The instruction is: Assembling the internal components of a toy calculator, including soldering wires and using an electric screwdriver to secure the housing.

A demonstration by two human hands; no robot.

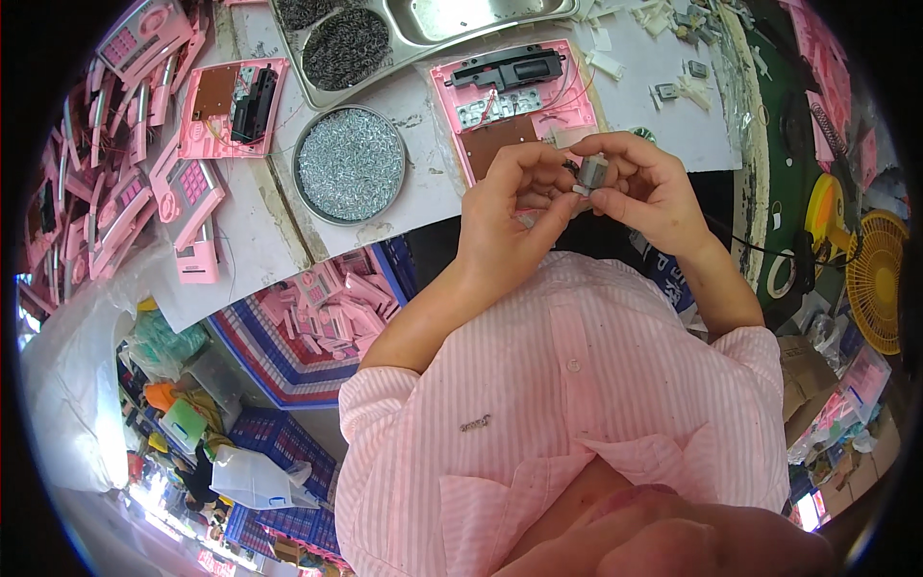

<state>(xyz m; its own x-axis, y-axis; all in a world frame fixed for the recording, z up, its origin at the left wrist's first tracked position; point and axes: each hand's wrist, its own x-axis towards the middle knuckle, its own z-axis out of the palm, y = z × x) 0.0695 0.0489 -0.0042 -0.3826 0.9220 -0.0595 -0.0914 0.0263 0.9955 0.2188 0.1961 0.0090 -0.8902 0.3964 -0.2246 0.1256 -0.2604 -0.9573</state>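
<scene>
In front of my chest, both hands meet around a small grey block (593,172), perhaps metal, with a small white piece (582,189) at its lower end. My right hand (659,197) pinches the block between thumb and fingers. My left hand (514,207) is closed, its thumb tip at the white piece; its curled fingers partly hide what they grip. Just beyond the hands lies an open pink plastic housing (577,108) with a black part (510,67), a brown board (490,144) and thin wires.
A round tin of small silvery screws (351,163) stands left of the housing. Behind it, a metal tray (399,58) holds dark springs. Another pink housing (234,108) and piled pink units (115,207) lie left. Small grey and white parts (683,88) are scattered right, near a yellow fan (877,281).
</scene>
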